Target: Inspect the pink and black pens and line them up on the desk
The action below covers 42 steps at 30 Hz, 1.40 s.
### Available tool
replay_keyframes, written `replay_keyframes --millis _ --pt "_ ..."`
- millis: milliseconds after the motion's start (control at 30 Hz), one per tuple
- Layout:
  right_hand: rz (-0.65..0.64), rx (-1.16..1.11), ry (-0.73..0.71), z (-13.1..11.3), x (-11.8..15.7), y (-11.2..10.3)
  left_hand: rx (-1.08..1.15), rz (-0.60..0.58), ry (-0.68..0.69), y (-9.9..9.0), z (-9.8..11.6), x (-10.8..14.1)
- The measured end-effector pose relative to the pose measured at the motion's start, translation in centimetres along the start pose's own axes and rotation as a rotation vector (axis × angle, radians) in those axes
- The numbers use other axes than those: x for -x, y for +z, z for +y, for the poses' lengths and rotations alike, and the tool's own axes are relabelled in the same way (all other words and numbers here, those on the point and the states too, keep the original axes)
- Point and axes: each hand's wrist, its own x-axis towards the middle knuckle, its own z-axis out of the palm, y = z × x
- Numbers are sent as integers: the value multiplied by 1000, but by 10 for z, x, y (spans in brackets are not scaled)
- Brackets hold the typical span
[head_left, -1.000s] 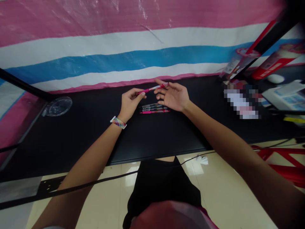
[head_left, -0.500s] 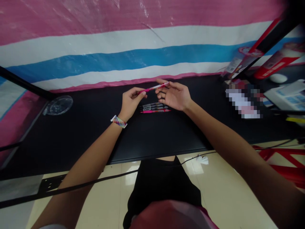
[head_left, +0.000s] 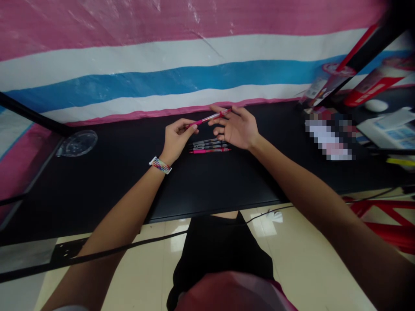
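A pen with a pink grip and clear barrel (head_left: 210, 118) is held above the table, slanting up to the right. My left hand (head_left: 177, 137) is closed on its pink end, pinching it between thumb and fingers. My right hand (head_left: 239, 129) is open around the pen's far end, palm showing and fingers apart; whether a finger touches that end I cannot tell. Below the hands, several dark-gripped pens (head_left: 207, 144) lie side by side on the table. A second pink pen (head_left: 207, 151) lies along their near side.
The black table (head_left: 214, 185) meets a striped plastic sheet (head_left: 181, 82) at the back. A clear plastic lid or dish (head_left: 78, 143) lies left. On the right stand a clear cup (head_left: 330, 82), a red and white container (head_left: 372, 86), a white rounded object (head_left: 376, 105) and a box (head_left: 389, 129).
The pen's far end has tilted up slightly and the right fingers have shifted a little around it. The left hand keeps its hold on the pen. The pens on the table stay put.
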Motion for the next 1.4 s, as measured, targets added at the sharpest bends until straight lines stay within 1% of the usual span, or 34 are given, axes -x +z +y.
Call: replay_keyframes --millis 100,167,200,267,400,500,667,800,933,1033,1100,1233,1300,1333,1400 --pt "135 236 -144 4 -3 -8 -38 -4 3 -2 -2 -1" --pt "189 426 -248 7 -5 -14 -85 -30 17 -3 -1 -1" --pt "183 510 -278 9 -5 -17 -116 -49 22 -4 -1 -1" --pt "131 640 -300 11 -6 -22 -193 -93 20 -4 1 1" --pt "16 825 -296 14 -4 -28 -384 -182 21 -5 2 3" --pt "-28 953 -325 14 -2 -31 -504 -222 62 -6 -1 3" --pt "-52 1042 -356 14 -3 -34 -525 -252 128 -5 -7 1" --pt "-46 1050 -353 16 -4 -36 -516 -239 128 -4 -7 1" --pt "-33 1044 -355 17 -4 -36 -522 -256 120 -5 -7 1" --pt "-2 1031 -395 13 -1 -29 -544 -261 112 -5 -6 1" --pt "-26 1072 -436 9 4 -17 -554 -256 98 -5 -6 1" --pt "-236 1329 -533 5 19 14 -550 -252 81 -5 -5 1" --pt "-343 1399 -565 6 25 26 -545 -248 79 -5 -5 1" --pt "-372 1407 -573 7 27 30 -542 -245 79 -6 -6 2" --pt "-392 1390 -572 9 29 33 -534 -239 78 -5 -6 2"
